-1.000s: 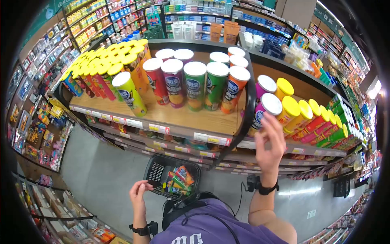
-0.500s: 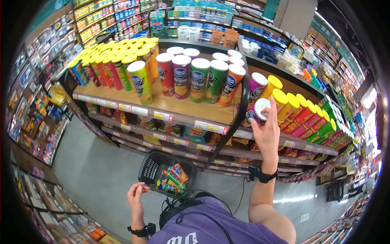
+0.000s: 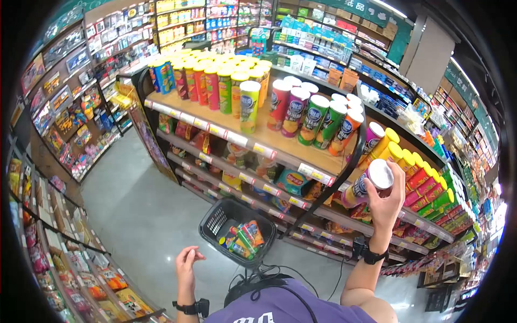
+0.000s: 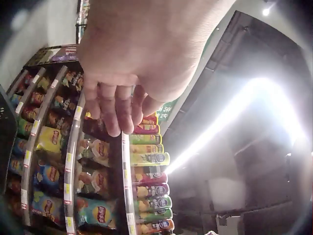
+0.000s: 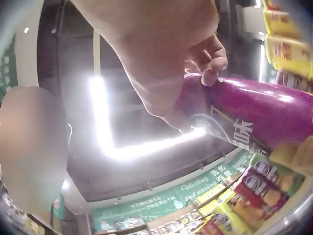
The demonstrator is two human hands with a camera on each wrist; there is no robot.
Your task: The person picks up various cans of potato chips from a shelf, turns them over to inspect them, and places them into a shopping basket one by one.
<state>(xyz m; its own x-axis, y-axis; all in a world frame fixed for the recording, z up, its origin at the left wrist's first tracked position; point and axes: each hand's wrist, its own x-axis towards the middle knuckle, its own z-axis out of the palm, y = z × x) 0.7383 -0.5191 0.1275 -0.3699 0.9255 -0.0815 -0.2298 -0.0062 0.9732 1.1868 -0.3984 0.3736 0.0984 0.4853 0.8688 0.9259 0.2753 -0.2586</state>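
basket [image 3: 214, 220] on floor [image 3: 134, 204] | canisters [image 3: 249, 106] on shelf [image 3: 269, 141] | crisp bags [image 3: 291, 182] below

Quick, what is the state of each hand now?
Left hand: open, fingers loosely curled, holding nothing.
Right hand: grips the purple chip can.

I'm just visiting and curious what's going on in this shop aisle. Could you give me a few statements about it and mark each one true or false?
1. The right hand grips a purple can with a white lid. True.
2. The left hand holds a green can. False: it holds nothing, and its fingers are loosely curled.
3. The black basket on the floor has nothing in it. False: several colourful snack packs lie inside.
4. White-lidded cans stand upright on the wooden shelf. True.
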